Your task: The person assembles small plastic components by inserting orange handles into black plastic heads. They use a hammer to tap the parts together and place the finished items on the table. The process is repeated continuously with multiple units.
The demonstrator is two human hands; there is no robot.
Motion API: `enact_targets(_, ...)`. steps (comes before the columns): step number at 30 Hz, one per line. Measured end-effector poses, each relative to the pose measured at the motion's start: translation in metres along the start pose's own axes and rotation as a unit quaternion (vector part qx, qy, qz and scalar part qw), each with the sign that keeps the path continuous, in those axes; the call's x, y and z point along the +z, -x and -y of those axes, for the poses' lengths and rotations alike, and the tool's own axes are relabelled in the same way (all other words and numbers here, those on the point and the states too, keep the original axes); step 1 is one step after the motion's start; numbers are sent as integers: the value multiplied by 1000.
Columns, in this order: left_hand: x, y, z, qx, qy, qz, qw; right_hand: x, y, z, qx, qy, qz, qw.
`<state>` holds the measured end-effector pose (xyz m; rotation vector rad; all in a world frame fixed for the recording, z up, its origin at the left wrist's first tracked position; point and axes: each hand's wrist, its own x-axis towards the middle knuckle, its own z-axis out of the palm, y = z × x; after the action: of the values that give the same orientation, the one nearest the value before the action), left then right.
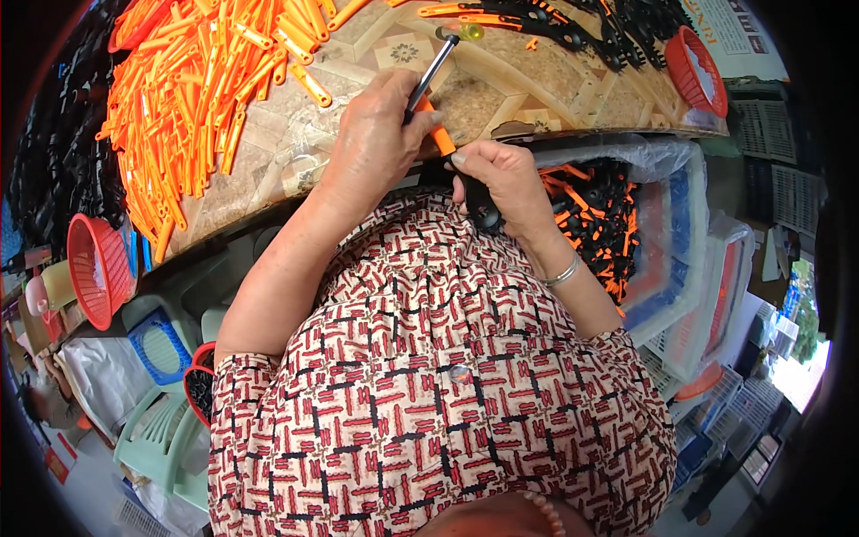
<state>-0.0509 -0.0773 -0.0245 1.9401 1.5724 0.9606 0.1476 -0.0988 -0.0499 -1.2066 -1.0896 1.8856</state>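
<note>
My left hand (pixel 380 130) is closed at the table's front edge, thumb pressed against an orange plastic handle (pixel 441 139). A slim rod (pixel 436 67), silver with black parts, sticks up from between the same thumb and fingers; its lower end is hidden by the hand. Just to the right, my right hand (pixel 506 179) pinches a black plastic piece (pixel 483 208) with a rounded, holed end that hangs in front of my patterned shirt. The black piece and the orange handle meet in line between both hands; the joint is partly covered by my fingers.
A large heap of orange handles (pixel 192 98) covers the table's left side. Black pieces (pixel 573 36), some with orange handles, lie at the far right. Red baskets (pixel 97 268) (pixel 696 72) flank the table. A plastic-lined crate (pixel 667 233) of black and orange pieces stands by my right arm.
</note>
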Motion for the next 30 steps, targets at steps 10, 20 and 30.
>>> enact_targets(10, -43, 20, -26, -102, 196, -80, 972, 3, -4, 3, -11, 28, -34, 999)
enact_targets(20, -66, 68, -18, 44, -154, -7, 987, 6, -2, 8, 11, 37, -30, 999)
enact_targets(30, -62, 76, -11, 144, -277, -32, 949, 2, -5, 7, 36, 4, -12, 999)
